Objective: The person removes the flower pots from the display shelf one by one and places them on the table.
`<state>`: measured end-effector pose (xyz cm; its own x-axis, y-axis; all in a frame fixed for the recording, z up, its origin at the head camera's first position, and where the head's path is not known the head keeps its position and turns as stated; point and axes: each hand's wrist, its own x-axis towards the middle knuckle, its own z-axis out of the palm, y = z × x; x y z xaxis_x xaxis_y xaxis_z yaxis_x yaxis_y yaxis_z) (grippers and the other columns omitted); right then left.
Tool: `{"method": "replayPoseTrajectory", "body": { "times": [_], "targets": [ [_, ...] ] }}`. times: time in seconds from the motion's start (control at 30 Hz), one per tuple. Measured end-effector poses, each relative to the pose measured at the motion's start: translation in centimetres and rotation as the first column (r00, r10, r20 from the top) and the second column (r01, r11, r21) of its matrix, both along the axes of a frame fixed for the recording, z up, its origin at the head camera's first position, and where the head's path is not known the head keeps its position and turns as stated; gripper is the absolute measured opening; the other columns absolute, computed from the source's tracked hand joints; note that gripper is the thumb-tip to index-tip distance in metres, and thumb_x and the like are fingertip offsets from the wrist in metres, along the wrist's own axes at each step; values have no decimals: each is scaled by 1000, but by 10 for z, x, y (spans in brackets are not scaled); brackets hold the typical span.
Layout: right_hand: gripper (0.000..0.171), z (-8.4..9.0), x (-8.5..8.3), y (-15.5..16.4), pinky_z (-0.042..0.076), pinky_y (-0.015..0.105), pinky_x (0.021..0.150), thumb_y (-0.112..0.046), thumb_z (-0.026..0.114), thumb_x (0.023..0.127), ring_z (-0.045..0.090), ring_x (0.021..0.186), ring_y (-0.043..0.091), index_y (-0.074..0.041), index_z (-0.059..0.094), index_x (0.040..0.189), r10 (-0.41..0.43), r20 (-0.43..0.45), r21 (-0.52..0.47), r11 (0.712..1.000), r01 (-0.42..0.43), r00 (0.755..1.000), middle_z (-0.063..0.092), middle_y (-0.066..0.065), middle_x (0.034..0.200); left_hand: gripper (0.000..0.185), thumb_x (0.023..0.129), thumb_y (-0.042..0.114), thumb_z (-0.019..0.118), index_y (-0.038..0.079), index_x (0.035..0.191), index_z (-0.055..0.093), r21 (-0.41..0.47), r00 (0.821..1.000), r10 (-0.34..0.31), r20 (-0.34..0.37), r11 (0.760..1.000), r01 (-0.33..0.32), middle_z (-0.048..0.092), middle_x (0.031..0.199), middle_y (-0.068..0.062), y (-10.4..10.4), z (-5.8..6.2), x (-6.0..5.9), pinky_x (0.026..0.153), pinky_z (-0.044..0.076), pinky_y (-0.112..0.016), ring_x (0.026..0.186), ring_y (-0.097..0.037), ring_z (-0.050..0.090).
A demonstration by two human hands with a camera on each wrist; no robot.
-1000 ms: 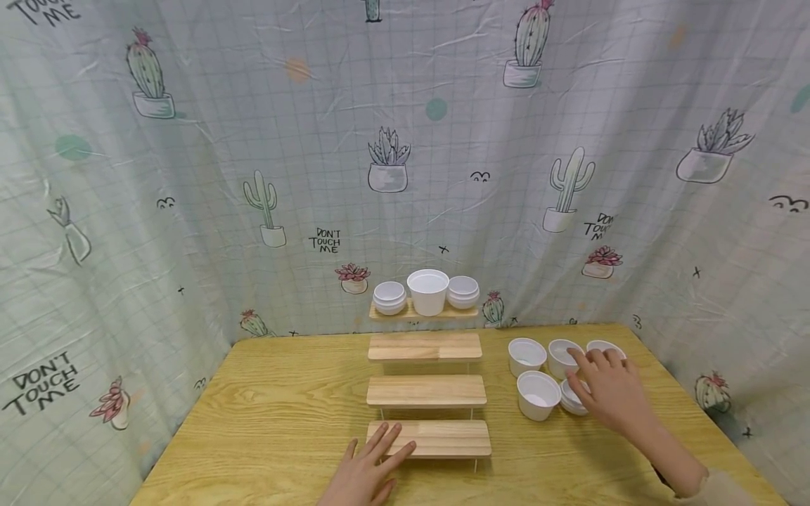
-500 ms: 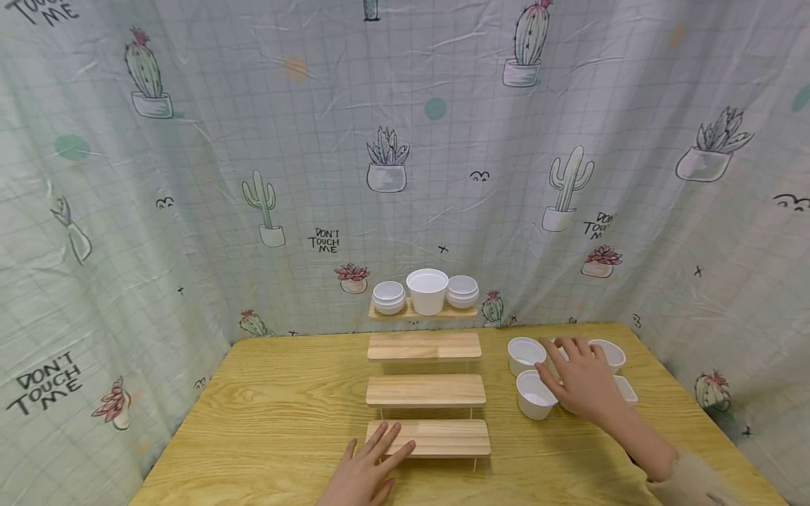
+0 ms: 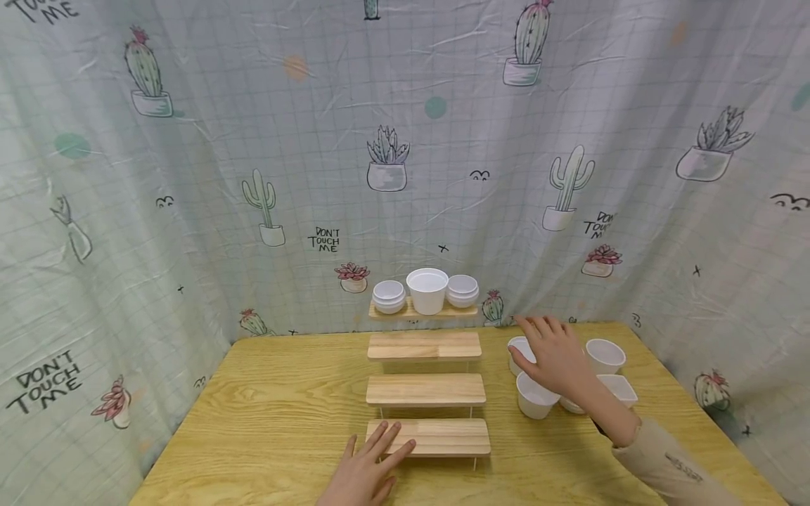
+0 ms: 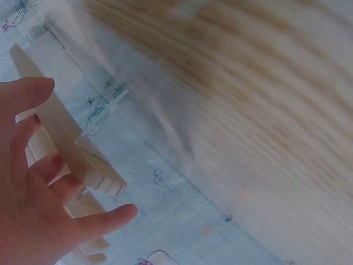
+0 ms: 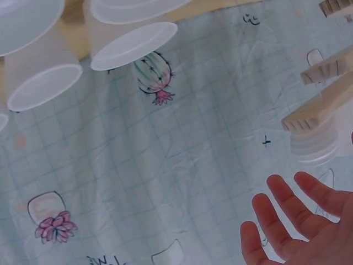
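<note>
Foreground: the left hand (image 3: 363,469), fingers spread and pinching nothing, lies over the left end of the lowest pale wooden board (image 3: 449,437) of a four-tier stand. The second board (image 3: 426,391) rises behind it, above the yellow wood-grain tabletop (image 3: 285,407).

Right, middle distance: a round white plastic cup (image 3: 535,402) stands upright; a white square-rimmed container (image 3: 618,388) stands farther right. The right hand (image 3: 557,358), below a beige sleeve (image 3: 664,460), hovers over the cup group with fingers apart and nothing between them. Partly behind it is another round cup (image 3: 520,341); a wide round cup (image 3: 605,356) stands at the right rear.

Rear: beyond the third board (image 3: 424,346), the top board (image 3: 408,309) carries a tall tapered white pot (image 3: 427,295) between two squat, rounded white pots (image 3: 389,298). Background: a gridded, cactus-print curtain (image 3: 316,133).
</note>
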<state>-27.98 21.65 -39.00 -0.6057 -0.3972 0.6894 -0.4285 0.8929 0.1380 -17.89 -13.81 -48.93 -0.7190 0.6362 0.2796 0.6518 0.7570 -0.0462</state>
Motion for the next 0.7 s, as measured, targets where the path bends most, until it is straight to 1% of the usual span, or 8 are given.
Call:
{"method": "replayPoseTrajectory", "body": {
  "times": [0.27, 0.5, 0.7],
  "targets": [
    [53, 11, -16, -9, 41, 48, 71, -40, 59, 76, 52, 93, 32, -8, 54, 118, 19, -11, -6, 1000, -19, 1000, 58, 12, 104, 64, 80, 32, 63, 33, 137, 34, 4, 1000, 6, 3, 1000, -6, 38, 141, -6, 1, 3, 0, 75, 44, -57, 126, -27, 39],
    [58, 22, -23, -17, 42, 48, 70, -42, 60, 74, 52, 93, 33, -6, 53, 119, 41, -29, -5, 999, -41, 999, 58, 13, 105, 63, 79, 31, 63, 32, 136, 36, 2, 1000, 2, -2, 1000, -2, 39, 140, -7, 0, 3, 2, 74, 45, -57, 125, -28, 40],
    [58, 32, -30, -25, 41, 48, 72, -44, 61, 75, 50, 95, 32, -9, 52, 120, 38, 22, -14, 999, -37, 999, 56, 11, 109, 63, 80, 31, 63, 32, 137, 35, 4, 1000, 7, 12, 1000, -7, 39, 140, -7, 0, 2, 2, 75, 44, -57, 126, -28, 40]
  ]
}}
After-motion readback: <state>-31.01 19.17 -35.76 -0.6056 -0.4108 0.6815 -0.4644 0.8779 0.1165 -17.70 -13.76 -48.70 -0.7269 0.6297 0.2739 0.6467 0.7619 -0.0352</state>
